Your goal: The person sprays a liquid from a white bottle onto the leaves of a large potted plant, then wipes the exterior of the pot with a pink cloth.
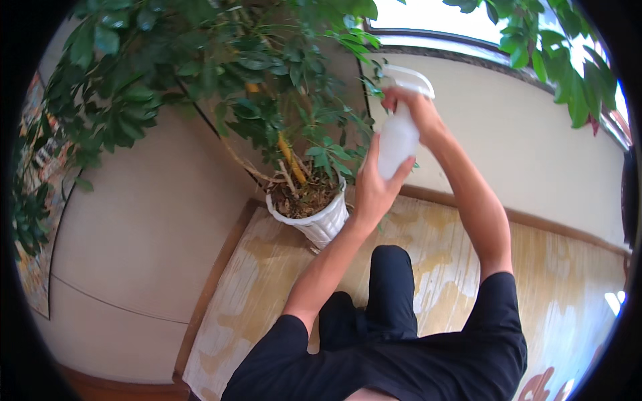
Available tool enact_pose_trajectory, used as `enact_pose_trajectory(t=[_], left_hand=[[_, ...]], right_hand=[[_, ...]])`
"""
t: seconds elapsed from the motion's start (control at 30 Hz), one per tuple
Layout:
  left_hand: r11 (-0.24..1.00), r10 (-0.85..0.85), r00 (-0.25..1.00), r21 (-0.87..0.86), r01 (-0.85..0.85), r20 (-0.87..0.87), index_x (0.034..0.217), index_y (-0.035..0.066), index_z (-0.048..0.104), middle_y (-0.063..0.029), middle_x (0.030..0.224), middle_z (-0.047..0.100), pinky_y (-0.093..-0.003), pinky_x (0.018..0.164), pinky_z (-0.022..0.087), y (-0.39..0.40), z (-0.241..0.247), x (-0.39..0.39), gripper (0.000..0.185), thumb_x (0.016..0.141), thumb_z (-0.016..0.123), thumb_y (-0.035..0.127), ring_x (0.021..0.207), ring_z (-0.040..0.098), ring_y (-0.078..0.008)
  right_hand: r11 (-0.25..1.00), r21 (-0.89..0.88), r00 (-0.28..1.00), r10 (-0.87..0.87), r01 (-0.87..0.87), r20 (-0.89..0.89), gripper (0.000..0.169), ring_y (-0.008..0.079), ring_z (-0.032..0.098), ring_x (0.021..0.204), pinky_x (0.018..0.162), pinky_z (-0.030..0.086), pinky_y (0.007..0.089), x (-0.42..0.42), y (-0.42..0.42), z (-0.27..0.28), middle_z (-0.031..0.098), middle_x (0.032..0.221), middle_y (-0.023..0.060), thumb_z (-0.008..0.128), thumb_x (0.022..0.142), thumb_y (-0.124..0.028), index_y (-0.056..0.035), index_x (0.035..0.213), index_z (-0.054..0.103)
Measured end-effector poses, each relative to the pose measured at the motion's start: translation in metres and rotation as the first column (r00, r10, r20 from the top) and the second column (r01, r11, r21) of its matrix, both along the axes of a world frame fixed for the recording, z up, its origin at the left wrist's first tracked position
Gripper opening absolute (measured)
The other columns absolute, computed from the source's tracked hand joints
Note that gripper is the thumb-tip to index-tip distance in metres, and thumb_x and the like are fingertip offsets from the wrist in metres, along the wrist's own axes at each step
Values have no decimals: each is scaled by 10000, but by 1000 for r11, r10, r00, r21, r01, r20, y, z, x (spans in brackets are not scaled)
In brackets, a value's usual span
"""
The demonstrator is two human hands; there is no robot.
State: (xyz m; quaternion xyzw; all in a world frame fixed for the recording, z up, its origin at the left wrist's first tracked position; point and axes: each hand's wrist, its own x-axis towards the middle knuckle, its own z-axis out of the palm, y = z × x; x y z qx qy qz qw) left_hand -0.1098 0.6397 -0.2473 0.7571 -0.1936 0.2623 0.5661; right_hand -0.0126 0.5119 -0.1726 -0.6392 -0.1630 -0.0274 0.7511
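Note:
Both my hands hold a white plastic spray bottle (397, 138) up in front of me, tilted slightly. My right hand (414, 108) wraps the neck just below the white spray head (409, 77), its fingers at the trigger side. Around the lower body of the bottle, my left hand (377, 183) supports it with thumb and fingers on either side. The nozzle end is close to the leaves of a large green potted plant (271, 65). Its stems rise from soil in a white fluted pot (321, 223) at the corner of the walls. No spray can be made out.
A worn wooden floor (441, 265) with pale patches runs under me to a brown baseboard (531, 228). A window (441, 20) with a dark stone sill is at upper right, with leafy branches (567, 65) hanging before it. A colourful picture (37, 285) hangs on the left wall.

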Motion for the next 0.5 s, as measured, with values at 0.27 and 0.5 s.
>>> enact_pose_trajectory(t=[0.27,0.5], left_hand=[[999,35,999,28,-35,8,1355,-73,443,-244,1128,642,-377,863,500,-67,28,91,787,836,718,452,1017,651,-310],[993,-79,986,73,90,-145,1360,-66,444,-228,1138,647,-366,892,492,-77,11,86,809,821,725,469,1036,649,-287]], right_hand=[[993,-103,999,-48,51,26,266,123,522,697,594,452,291,73,-62,38,573,806,34,605,875,-337,-78,823,635],[998,-11,997,-65,66,40,236,81,497,748,626,428,264,80,-92,-6,587,796,-7,607,890,-318,-102,795,622]])
